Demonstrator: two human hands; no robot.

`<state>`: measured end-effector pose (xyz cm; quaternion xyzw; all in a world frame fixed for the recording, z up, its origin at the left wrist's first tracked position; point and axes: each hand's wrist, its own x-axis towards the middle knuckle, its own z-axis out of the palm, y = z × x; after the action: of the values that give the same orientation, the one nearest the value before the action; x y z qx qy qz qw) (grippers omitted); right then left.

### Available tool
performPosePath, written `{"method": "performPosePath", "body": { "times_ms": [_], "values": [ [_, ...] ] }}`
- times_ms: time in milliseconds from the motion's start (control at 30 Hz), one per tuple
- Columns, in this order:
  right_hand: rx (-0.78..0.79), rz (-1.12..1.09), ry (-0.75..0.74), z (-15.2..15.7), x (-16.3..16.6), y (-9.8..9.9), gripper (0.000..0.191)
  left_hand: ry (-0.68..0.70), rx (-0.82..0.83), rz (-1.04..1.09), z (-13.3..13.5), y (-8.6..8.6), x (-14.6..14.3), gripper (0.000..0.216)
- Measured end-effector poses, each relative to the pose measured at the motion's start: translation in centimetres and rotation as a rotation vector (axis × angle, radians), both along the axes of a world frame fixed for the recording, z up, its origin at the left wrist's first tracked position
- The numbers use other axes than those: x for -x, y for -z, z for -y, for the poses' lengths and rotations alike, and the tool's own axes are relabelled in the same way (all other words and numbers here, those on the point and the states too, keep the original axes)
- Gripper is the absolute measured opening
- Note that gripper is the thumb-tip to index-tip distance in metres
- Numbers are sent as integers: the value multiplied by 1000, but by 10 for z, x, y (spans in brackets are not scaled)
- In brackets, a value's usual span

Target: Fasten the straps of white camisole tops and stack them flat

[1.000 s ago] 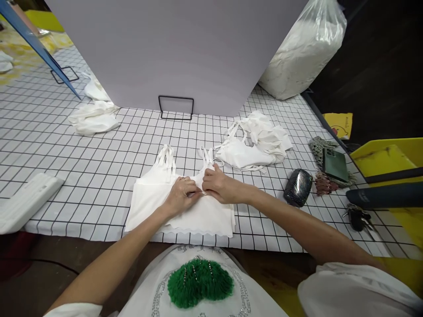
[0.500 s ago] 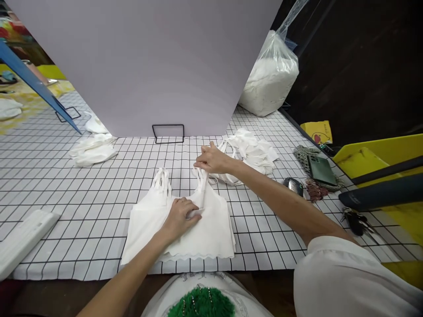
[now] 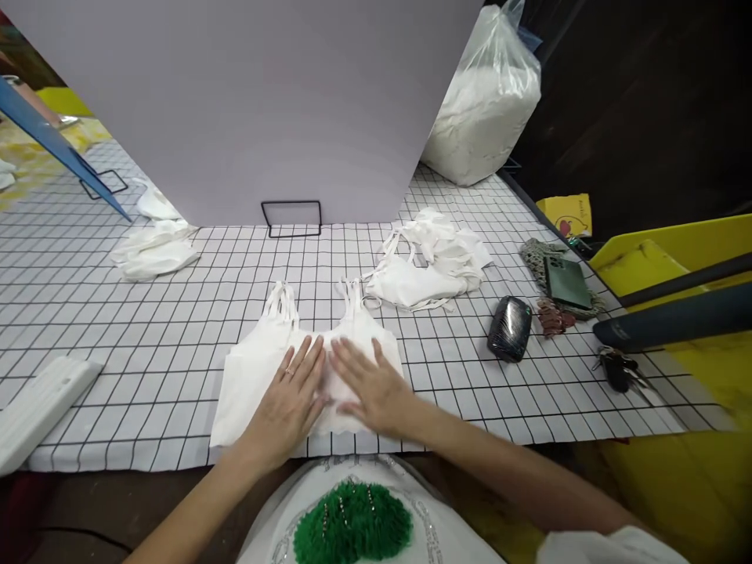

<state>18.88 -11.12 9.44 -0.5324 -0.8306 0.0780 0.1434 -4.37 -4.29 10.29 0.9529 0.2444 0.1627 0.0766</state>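
Note:
White strappy camisole tops [image 3: 240, 392] lie flat in a stack at the table's front edge, their thin straps pointing away from me. My left hand [image 3: 287, 399] rests flat on the middle of the top one, fingers stretched out, a ring on one finger. Beside it my right hand [image 3: 373, 388] lies on the same cloth, fingers spread and slightly blurred. Neither hand grips anything. A loose heap of white strapped garments [image 3: 432, 266] sits just beyond the stack, to the right.
A grey upright panel [image 3: 287, 110] closes off the back, with a wire stand [image 3: 292, 219] at its foot. Folded white cloth [image 3: 156, 249] and a white bar-shaped object [image 3: 44, 407] lie left. Right are a black shiny case [image 3: 510, 329], phone [image 3: 569, 282], keys [image 3: 620, 372] and a stuffed plastic bag [image 3: 487, 102].
My right hand has let go of the straps and come down onto the cloth. The left hand has flattened out beside it. The view has tilted slightly downward.

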Motion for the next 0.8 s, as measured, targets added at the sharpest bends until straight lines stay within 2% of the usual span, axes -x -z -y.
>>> {"method": "performPosePath", "body": {
  "times_ms": [67,133,200,267,333,400,467,533,600,667,800],
  "values": [
    [40,67,37,32,3,6,88,-41,-85,-58,2,10,20,75],
    [76,107,134,51,-11,10,95,-106,-144,-88,-3,22,43,83],
    [99,97,172,55,-33,10,94,-160,-180,-79,-13,30,63,80],
    [69,13,206,41,-59,6,79,-188,-185,-31,-23,31,74,76],
    [-15,-125,335,11,-84,-2,53,-226,-143,34,-30,23,72,72],
    [-72,-231,510,-28,-107,-14,37,-252,-84,108,-34,7,60,69],
    [20,-225,616,-64,-128,-25,21,-227,-59,183,-36,-11,45,66],
    [89,-241,625,-90,-146,-36,11,-176,-72,251,-39,-26,35,65],
    [107,-289,627,-103,-162,-48,10,-147,-75,311,-43,-36,32,63],
    [58,-361,657,-109,-176,-63,13,-166,-27,368,-50,-40,33,57],
    [-165,-554,691,-121,-203,-113,22,-264,228,416,-65,-52,24,45]
  ]
}}
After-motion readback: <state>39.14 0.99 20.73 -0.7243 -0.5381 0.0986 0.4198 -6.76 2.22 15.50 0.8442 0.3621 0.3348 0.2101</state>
